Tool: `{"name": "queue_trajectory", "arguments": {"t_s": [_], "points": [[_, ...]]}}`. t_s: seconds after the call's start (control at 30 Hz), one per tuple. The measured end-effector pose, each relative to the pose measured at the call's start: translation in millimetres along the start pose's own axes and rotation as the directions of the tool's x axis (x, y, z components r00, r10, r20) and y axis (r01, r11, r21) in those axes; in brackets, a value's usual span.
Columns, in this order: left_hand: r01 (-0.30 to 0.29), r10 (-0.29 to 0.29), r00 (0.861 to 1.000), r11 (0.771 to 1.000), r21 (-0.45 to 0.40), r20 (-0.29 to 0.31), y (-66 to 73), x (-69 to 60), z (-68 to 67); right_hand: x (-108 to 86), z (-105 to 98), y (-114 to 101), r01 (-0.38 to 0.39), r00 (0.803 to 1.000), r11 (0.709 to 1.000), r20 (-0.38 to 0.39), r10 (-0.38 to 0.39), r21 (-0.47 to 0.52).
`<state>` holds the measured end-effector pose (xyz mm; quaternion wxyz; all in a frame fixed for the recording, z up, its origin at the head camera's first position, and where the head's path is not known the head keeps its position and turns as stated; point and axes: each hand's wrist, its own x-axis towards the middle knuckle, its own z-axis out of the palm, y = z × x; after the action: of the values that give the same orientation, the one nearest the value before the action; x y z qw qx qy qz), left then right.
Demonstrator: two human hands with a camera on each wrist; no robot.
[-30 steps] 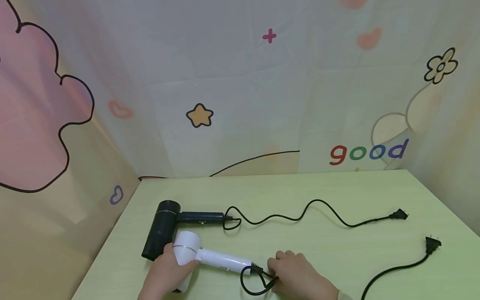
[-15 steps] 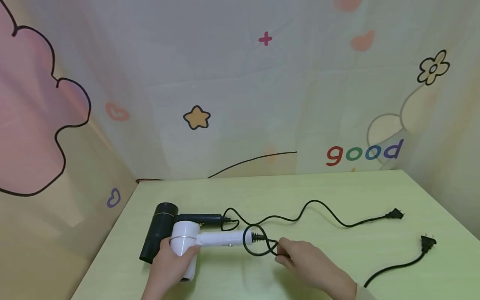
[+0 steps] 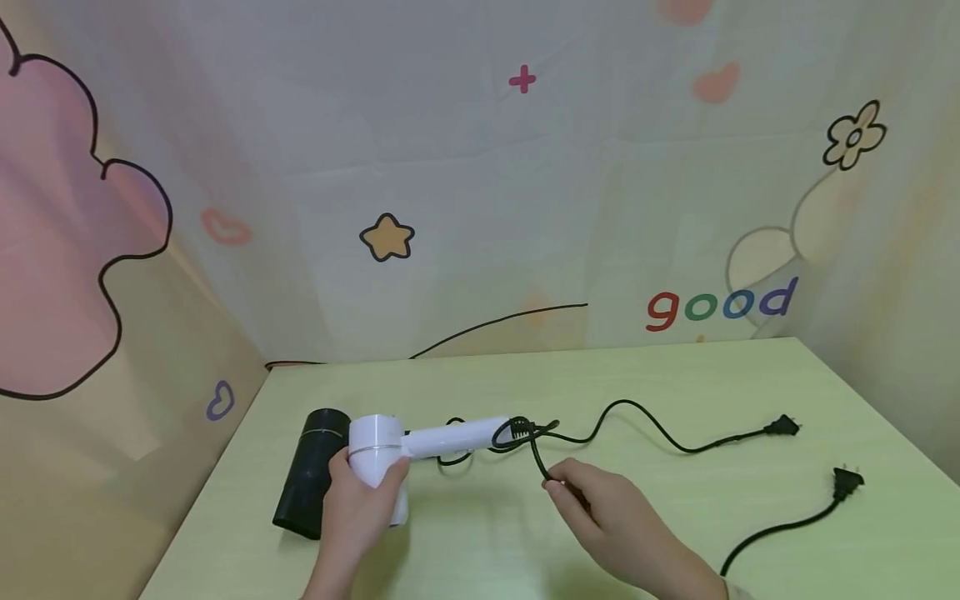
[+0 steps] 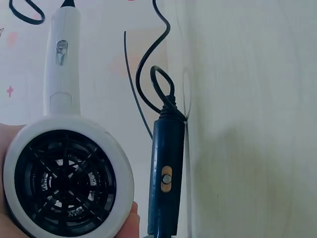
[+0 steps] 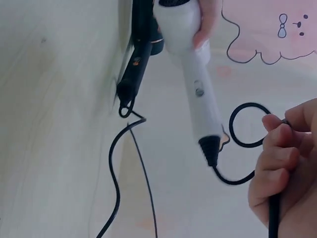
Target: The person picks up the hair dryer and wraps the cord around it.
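My left hand (image 3: 354, 507) grips the white hair dryer (image 3: 377, 446) round its barrel and holds it up off the table. In the left wrist view its round black intake grille (image 4: 64, 183) faces the camera. The dryer's handle points right, and its black cord (image 3: 537, 457) loops at the handle's end. Thumb and fingers of my right hand (image 3: 618, 521) pinch that cord a little beyond the loop. Left of the white dryer and partly behind it, a black hair dryer (image 3: 310, 477) lies on the table, most of its handle hidden in the head view.
The black dryer's wavy cord (image 3: 660, 421) crosses the pale green table (image 3: 450, 542) to a two-pin plug (image 3: 782, 425) at right. Another plug (image 3: 847, 483) lies nearer, its cord running out of sight behind my right forearm. A printed curtain (image 3: 465, 183) hangs behind the table.
The white dryer has risen with my left hand, its handle swinging up to cover the black dryer's handle. My right hand has come up with the cord, now held below the handle's end.
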<state>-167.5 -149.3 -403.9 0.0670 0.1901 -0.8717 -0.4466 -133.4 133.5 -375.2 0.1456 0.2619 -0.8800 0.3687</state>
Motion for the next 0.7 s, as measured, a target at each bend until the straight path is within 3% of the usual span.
{"name": "queue_trajectory", "arguments": {"t_s": [0.17,0.33,0.4,0.6,0.7], "points": [[-0.039,0.040,0.999,0.999,0.029,-0.026,0.3,0.1,4.4,-1.7,-6.3,-11.1,0.142,0.989,0.987,-0.060,-0.137,0.074],[-0.050,0.052,0.998,0.998,0.043,-0.045,1.2,-0.1,9.2,0.9,-16.4,-20.6,0.304,0.951,0.949,-0.084,-0.297,0.085],[-0.057,0.059,0.996,0.998,0.036,-0.061,2.7,-0.1,11.2,0.9,-17.9,-25.6,0.347,0.938,0.934,-0.044,-0.344,0.089],[-0.060,0.061,0.995,0.998,0.009,-0.076,8.0,1.4,16.5,-5.0,-13.7,-40.6,0.482,0.861,0.868,0.116,-0.495,0.121],[-0.047,0.046,0.997,0.999,-0.018,-0.063,11.4,1.9,15.7,-8.1,-12.6,-45.2,0.462,0.850,0.880,0.228,-0.475,0.111]]}}
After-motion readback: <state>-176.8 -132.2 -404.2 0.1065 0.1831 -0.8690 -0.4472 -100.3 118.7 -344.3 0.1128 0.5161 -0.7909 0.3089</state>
